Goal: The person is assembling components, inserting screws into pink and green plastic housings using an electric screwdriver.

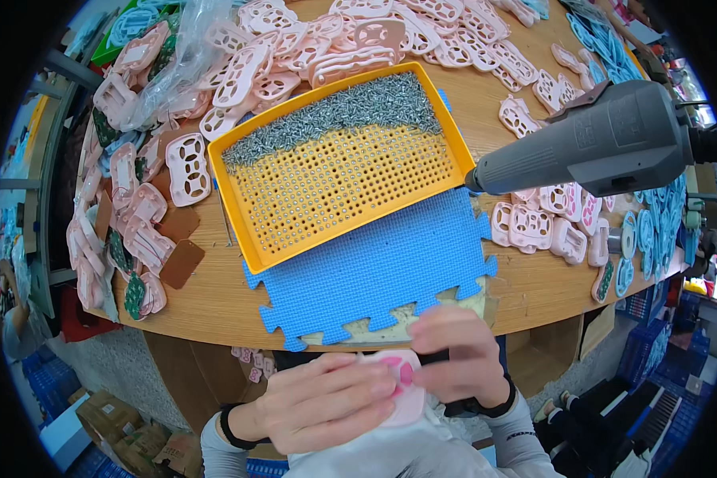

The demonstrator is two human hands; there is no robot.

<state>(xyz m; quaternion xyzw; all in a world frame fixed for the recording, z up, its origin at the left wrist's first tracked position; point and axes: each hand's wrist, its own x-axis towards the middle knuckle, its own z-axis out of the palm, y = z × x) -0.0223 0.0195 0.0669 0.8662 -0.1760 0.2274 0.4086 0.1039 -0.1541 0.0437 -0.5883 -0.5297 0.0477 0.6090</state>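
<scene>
Close to my body, at the lower middle, a pink plastic shell point(409, 408) with magenta button-like parts is held in my left hand point(327, 402). The fingers of that hand lie across its face, covering the left part of it. My right hand point(462, 350) is at the shell's right edge, thumb near the magenta parts and fingers bent. Motion smears its fingers, and whether they pinch something small is hidden. Beyond both hands lies a blue foam mat point(374, 279) with a jigsaw edge.
A yellow tray point(358, 225) with a perforated bed and a heap of small screws point(334, 107) rests on the mat. From the right, a grey electric screwdriver point(581, 147) reaches its corner. Pink shells point(187, 171) pile up left and behind; light blue parts point(665, 223) lie right.
</scene>
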